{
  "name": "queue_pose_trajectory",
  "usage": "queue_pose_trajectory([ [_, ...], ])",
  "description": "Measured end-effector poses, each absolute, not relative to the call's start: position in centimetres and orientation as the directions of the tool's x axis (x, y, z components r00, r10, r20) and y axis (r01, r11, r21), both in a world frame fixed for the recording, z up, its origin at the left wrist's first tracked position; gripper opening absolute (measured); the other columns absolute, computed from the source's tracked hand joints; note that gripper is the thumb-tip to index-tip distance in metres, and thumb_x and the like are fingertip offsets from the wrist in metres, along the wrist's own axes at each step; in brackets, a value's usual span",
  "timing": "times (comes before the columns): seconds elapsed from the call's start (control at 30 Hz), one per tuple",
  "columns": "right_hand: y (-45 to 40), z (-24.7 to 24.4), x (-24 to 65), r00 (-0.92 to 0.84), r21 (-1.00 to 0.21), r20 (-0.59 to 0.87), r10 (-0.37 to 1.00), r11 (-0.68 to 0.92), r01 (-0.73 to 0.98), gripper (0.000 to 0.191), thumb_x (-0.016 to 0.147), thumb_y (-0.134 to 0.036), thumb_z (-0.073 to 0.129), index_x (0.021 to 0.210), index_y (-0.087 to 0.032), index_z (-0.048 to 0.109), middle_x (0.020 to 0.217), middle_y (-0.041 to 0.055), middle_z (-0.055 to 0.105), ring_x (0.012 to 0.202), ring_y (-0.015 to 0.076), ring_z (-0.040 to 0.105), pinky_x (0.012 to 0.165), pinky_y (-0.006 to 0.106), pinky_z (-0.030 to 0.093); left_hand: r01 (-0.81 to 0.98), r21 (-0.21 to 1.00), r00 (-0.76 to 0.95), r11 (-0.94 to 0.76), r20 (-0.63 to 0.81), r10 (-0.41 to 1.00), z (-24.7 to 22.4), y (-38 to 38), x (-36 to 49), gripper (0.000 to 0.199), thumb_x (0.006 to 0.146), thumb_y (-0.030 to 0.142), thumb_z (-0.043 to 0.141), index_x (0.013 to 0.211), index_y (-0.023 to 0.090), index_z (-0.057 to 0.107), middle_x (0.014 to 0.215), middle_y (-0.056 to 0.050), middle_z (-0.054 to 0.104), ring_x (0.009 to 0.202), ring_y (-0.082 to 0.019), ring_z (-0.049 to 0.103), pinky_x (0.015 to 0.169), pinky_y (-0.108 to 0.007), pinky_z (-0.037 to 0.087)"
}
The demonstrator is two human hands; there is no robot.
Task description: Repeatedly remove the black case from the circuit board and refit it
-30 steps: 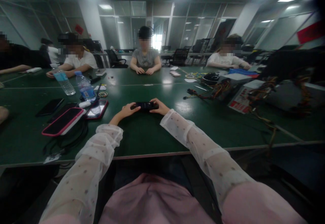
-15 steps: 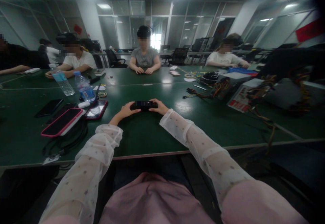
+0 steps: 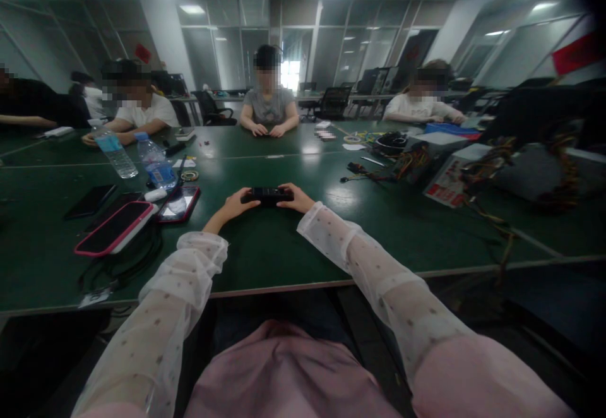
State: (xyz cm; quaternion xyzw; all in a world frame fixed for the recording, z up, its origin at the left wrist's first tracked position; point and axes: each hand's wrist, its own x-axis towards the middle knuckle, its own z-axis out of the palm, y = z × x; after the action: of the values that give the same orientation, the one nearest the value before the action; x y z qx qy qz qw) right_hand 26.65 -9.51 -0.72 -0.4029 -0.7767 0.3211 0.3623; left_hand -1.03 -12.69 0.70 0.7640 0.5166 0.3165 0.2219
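Observation:
A small black box-shaped device (image 3: 267,197) is held between my two hands, low over the green table (image 3: 284,247) or resting on it; which of these I cannot tell. Its exact kind does not show. My left hand (image 3: 235,206) grips the left end, with the thumb along the near side. At the other end, my right hand (image 3: 298,199) is closed in the same way. Fingers on the far side of the device are partly hidden.
Left of my hands lie phones, among them a pink-rimmed one (image 3: 113,228), with cables beside it. Two water bottles (image 3: 158,164) stand behind these. To the right are metal boxes (image 3: 445,178) with bundled wires (image 3: 409,165). Several people sit around, one directly across (image 3: 269,105).
Both hands keep hold of the black device, almost in the same place. The whole view has shifted very slightly.

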Motion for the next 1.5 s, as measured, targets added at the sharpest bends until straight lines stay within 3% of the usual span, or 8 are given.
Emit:
queue_pose_trajectory([
  [0.63,-9.4,-0.8,26.6,-0.377,-0.835,0.321,0.869,0.448,0.319,0.062,0.063,-0.039,0.083,0.115,-0.021,0.055,0.099,0.0051,0.065,0.097,0.0237,0.064,0.096,0.05,0.048,0.731,0.56,0.302,-0.389,0.245,0.921,0.9,-13.0,-1.2,0.073,0.071,0.056,0.073,0.132,0.024,0.051,0.134,-0.009,0.06,0.125,-0.03,0.054,0.107,-0.045,0.039],
  [0.9,-9.7,0.2,26.6,-0.313,-0.868,0.355,0.881,0.435,0.238,0.073,0.057,-0.059,0.08,0.113,-0.021,0.054,0.1,0.0067,0.066,0.095,0.0243,0.063,0.093,0.047,0.048,0.699,0.597,0.304,-0.394,0.25,0.919,0.5,-12.7,-1.3,0.066,0.075,0.053,0.071,0.13,0.022,0.053,0.133,-0.009,0.061,0.124,-0.028,0.056,0.108,-0.043,0.039],
  [1.03,-8.9,0.4,27.1,-0.17,-0.874,0.399,0.901,0.43,0.227,0.078,0.059,-0.068,0.074,0.117,-0.02,0.053,0.101,0.008,0.066,0.098,0.0258,0.061,0.092,0.045,0.047,0.698,0.588,0.316,-0.408,0.258,0.913,0.5,-12.7,-1.4,0.063,0.077,0.053,0.069,0.13,0.023,0.054,0.132,-0.008,0.062,0.125,-0.027,0.055,0.108,-0.043,0.039],
  [1.17,-7.9,0.1,28.2,0.04,-0.879,0.4,0.916,0.371,0.298,0.077,0.06,-0.066,0.074,0.117,-0.019,0.051,0.1,0.0097,0.066,0.097,0.0277,0.061,0.092,0.046,0.047,0.704,0.571,0.335,-0.423,0.259,0.906,0.5,-12.7,-1.5,0.062,0.079,0.054,0.067,0.131,0.024,0.053,0.132,-0.007,0.061,0.124,-0.027,0.055,0.108,-0.044,0.039],
  [1.3,-7.7,-0.3,29.3,0.17,-0.815,0.447,0.878,0.322,0.482,0.063,0.065,-0.053,0.076,0.113,-0.019,0.053,0.1,0.0109,0.067,0.103,0.0316,0.059,0.096,0.052,0.044,0.751,0.498,0.34,-0.434,0.272,0.9,0.5,-12.8,-1.4,0.065,0.08,0.056,0.065,0.133,0.022,0.052,0.135,-0.01,0.058,0.126,-0.029,0.052,0.107,-0.045,0.038],
  [1.5,-8.4,-0.2,29.5,0.22,-0.742,0.451,0.865,0.226,0.632,0.053,0.065,-0.036,0.079,0.109,-0.019,0.055,0.099,0.012,0.067,0.106,0.0344,0.056,0.097,0.055,0.042,0.842,0.321,0.364,-0.433,0.255,0.896,0.5,-13.5,-1.2,0.061,0.088,0.062,0.051,0.136,0.025,0.05,0.149,-0.01,0.044,0.139,-0.031,0.036,0.115,-0.051,0.022],
])
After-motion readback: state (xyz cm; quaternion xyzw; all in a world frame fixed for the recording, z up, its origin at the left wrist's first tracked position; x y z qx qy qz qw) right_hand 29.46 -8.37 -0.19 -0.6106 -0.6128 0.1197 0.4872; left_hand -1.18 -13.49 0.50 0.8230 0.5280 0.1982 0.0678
